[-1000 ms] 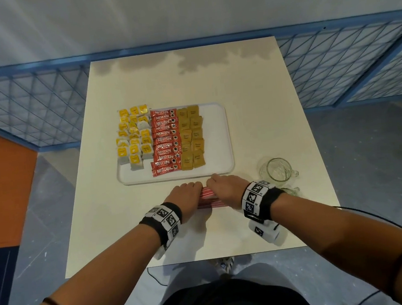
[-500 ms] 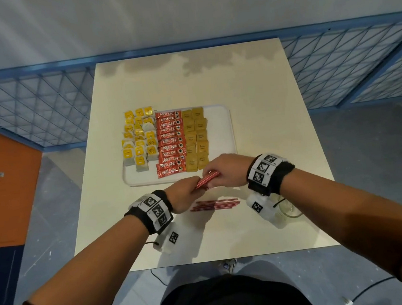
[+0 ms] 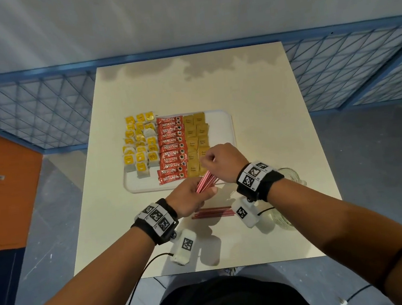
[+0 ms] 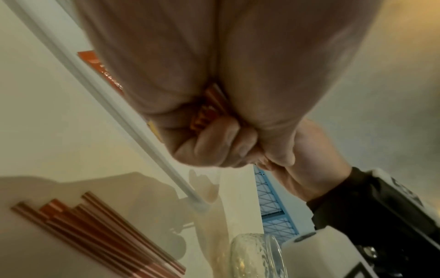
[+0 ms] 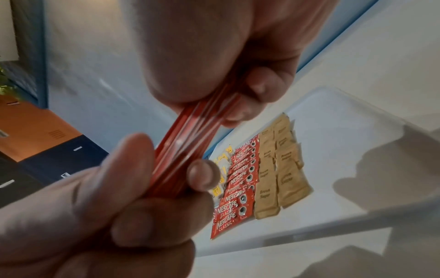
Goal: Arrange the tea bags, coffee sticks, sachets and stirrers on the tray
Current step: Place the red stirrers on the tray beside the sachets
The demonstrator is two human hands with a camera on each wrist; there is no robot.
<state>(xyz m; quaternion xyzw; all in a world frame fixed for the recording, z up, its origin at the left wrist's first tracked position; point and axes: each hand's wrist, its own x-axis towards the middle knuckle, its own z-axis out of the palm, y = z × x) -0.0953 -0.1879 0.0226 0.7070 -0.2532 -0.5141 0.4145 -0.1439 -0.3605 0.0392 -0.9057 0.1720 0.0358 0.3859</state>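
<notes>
Both hands hold one bundle of red stirrers (image 3: 206, 181) above the front edge of the white tray (image 3: 220, 125). My left hand (image 3: 205, 189) grips its lower end, and my right hand (image 3: 208, 161) pinches the upper end over the sachets. The right wrist view shows the bundle (image 5: 190, 150) tilted between both sets of fingers. On the tray lie yellow tea bags (image 3: 140, 143) at the left, red coffee sticks (image 3: 172, 148) in a column, and brown sugar sachets (image 3: 196, 138) beside them. Several more stirrers (image 3: 212, 212) lie on the table under my wrists.
A glass mug (image 3: 290, 176) stands on the table to the right, partly hidden by my right wrist, with another glass (image 3: 282, 218) nearer me. The tray's right strip (image 3: 220, 137) holds nothing. A blue mesh fence (image 3: 41, 107) runs behind the table.
Both hands lifted a bundle of stirrers off the table and carried it forward to the tray's front edge. Several stirrers stayed on the table.
</notes>
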